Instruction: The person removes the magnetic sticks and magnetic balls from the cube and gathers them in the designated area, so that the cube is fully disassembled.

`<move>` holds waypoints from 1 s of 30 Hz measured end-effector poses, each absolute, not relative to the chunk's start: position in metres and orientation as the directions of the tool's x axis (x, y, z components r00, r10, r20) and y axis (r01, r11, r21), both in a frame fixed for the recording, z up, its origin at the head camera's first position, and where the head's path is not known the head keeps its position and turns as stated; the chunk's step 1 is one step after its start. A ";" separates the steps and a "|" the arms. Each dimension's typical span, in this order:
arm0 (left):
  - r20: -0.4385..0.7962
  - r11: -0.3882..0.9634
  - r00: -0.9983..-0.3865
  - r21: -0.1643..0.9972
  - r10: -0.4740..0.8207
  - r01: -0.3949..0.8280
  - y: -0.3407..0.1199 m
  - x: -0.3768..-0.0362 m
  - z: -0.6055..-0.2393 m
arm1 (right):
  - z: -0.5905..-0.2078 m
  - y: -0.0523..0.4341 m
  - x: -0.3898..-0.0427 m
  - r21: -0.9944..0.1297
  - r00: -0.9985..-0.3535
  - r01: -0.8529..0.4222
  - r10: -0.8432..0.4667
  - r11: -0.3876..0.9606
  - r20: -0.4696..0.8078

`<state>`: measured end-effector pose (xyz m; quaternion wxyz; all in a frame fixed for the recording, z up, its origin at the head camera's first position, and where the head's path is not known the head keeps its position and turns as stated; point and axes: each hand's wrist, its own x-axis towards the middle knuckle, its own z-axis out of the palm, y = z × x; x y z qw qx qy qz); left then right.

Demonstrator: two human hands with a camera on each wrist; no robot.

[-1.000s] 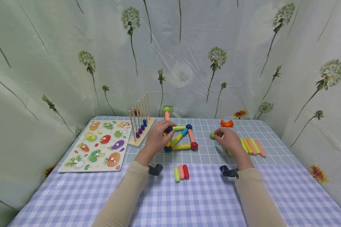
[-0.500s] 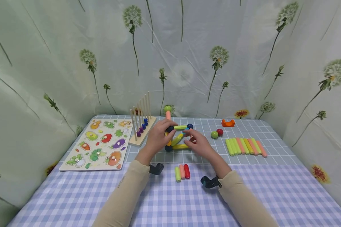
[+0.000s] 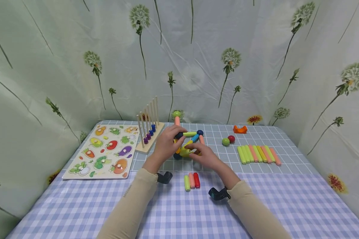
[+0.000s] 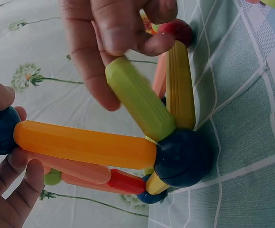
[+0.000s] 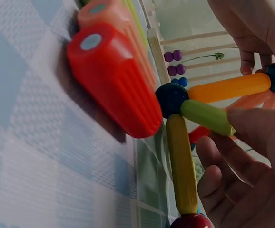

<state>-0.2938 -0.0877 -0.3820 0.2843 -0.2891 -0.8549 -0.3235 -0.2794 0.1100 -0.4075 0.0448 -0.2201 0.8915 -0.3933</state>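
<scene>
In the head view my left hand (image 3: 167, 141) holds a dark blue ball (image 3: 178, 135) at the upper end of an orange rod (image 4: 85, 145). That rod slants down to another dark blue ball (image 4: 182, 157) on the table. My right hand (image 3: 205, 156) pinches the free end of a short light green rod (image 5: 206, 117), whose other end meets this lower ball. A yellow rod (image 5: 181, 164) runs from the same ball to a red ball (image 5: 191, 221). Behind, a salmon rod topped by a green ball (image 3: 177, 114) sticks up.
Three short rods (image 3: 192, 181) lie in front. At right are a loose green ball (image 3: 225, 142), a loose red ball (image 3: 231, 139), a row of rods (image 3: 258, 154) and an orange curved piece (image 3: 240, 129). A peg rack (image 3: 146, 146) and vegetable puzzle board (image 3: 103, 151) stand left.
My right hand has left the loose green ball and moved left to the light green rod in the structure. The loose red ball now shows beside the green one. My left hand stays put.
</scene>
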 end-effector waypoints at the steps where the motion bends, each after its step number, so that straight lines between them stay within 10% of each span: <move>1: 0.674 0.623 -0.671 0.390 0.309 0.678 -0.088 -0.294 -0.382 | -0.408 0.109 -0.279 -0.713 -0.893 -0.367 -0.441 0.598 0.090; 15: 0.675 0.615 -0.670 0.396 0.308 0.682 -0.088 -0.293 -0.381 | -0.408 0.103 -0.274 -0.533 -0.898 -0.384 -0.438 0.754 0.027; 30: 0.656 0.633 -0.692 0.405 0.301 0.659 -0.088 -0.291 -0.381 | -0.391 0.153 -0.285 -0.601 -0.813 -0.309 -0.533 0.737 -0.236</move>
